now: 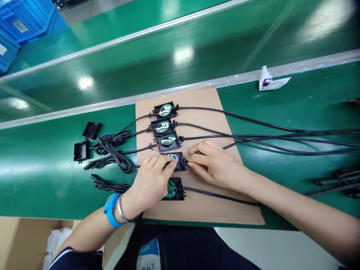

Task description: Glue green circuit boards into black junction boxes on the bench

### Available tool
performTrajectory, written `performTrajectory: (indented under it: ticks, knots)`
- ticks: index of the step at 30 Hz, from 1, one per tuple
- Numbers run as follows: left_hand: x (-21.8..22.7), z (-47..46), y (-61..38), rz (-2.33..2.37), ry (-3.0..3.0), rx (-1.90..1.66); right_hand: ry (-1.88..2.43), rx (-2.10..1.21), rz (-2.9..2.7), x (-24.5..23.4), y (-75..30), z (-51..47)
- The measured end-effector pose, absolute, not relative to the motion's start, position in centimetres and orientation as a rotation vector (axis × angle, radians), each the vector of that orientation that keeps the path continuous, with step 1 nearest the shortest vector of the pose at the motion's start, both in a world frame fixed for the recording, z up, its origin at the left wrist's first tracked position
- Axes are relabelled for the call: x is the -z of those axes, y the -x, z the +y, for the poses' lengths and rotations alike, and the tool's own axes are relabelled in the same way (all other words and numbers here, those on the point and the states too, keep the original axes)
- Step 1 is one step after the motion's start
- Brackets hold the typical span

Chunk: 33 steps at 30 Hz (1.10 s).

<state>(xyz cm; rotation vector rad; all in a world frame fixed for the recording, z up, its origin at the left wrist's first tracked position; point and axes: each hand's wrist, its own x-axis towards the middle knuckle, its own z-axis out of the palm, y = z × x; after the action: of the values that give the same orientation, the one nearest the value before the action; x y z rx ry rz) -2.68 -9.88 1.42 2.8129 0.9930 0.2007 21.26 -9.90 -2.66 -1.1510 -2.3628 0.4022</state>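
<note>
Several open black plastic boxes with small green circuit boards lie in a column on a brown cardboard sheet [202,112], each with black cables running out left and right. My left hand [150,183] rests over the fourth box [180,165], fingertips pressed on its circuit board [173,156]. My right hand [215,163] pinches the cable at that box's right end. A fifth box [176,188] sits just below, partly hidden by my left hand. The top three boxes [165,110] lie untouched.
Two loose black covers [92,130] lie on the green bench at left beside coiled cable [114,150]. Long cables [281,138] stretch right. A white packet [268,82] lies by the conveyor rail. Blue crates [22,22] stand far left; a cardboard carton [25,240] sits below.
</note>
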Motion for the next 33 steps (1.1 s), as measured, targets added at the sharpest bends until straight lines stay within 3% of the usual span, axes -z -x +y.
performTrajectory:
  ticks: [9, 17, 21, 25, 33]
  knots:
    - [-1.4, -10.8, 1.9, 0.971, -2.944, -0.103, 1.142, -0.454, -2.309, 3.3, -20.4, -10.0]
    - [-3.0, -7.7, 4.7, 1.041, -2.626, -0.401, 1.039, -0.643, -2.397, 0.8, -21.8, -7.8]
    - [-1.9, -4.4, 5.4, 1.428, -2.631, -0.153, 1.256, -0.383, -2.345, 1.8, -21.5, -4.9]
    - [-1.4, -3.7, 5.9, 1.401, -2.592, -0.081, 1.305, -0.444, -2.304, 2.9, -21.5, -4.9]
    - [-3.4, -4.6, 6.7, 1.384, -2.388, -0.233, 1.193, -0.573, -2.451, -0.9, -22.0, -6.8]
